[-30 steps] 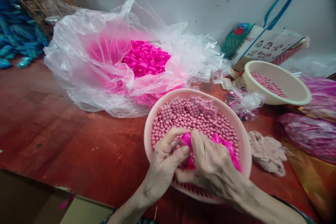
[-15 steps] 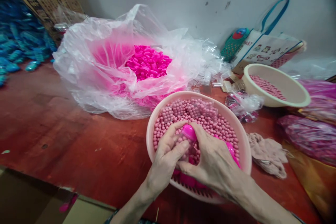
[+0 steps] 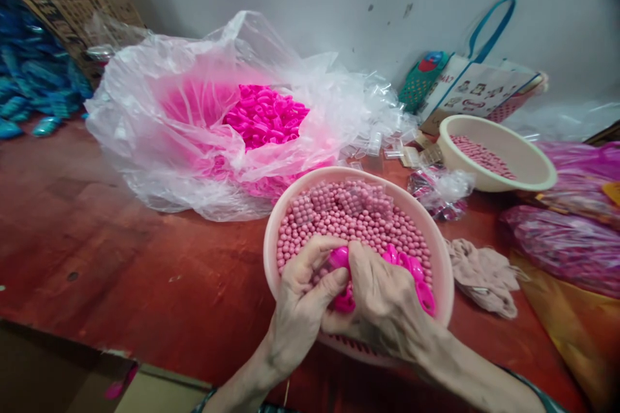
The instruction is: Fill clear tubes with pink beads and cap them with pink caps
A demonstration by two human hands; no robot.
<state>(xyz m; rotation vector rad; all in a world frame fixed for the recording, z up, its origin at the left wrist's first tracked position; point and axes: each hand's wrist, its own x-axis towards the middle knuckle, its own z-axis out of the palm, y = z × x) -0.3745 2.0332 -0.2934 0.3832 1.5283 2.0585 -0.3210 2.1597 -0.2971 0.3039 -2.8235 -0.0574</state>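
My left hand is closed around a small bright pink plastic piece, with the thumb along its near side. My right hand presses against the same piece from the right, its fingers bunched and hiding much of it. Both hands are over a pale pink basket filled with small pink beads. Clear bead-filled squares lie on the beads at the back. More glossy pink plastic pieces rest on the beads beside my right hand.
A large clear plastic bag of bright pink pieces lies behind the basket. Right of it are loose clear plastic pieces, a cream bowl with beads and a crumpled beige cloth. Blue wrapped items are piled far left.
My right fingers have closed in tighter over the pink piece, covering more of it. Both hands stay together over the basket. The whole view has shifted slightly.
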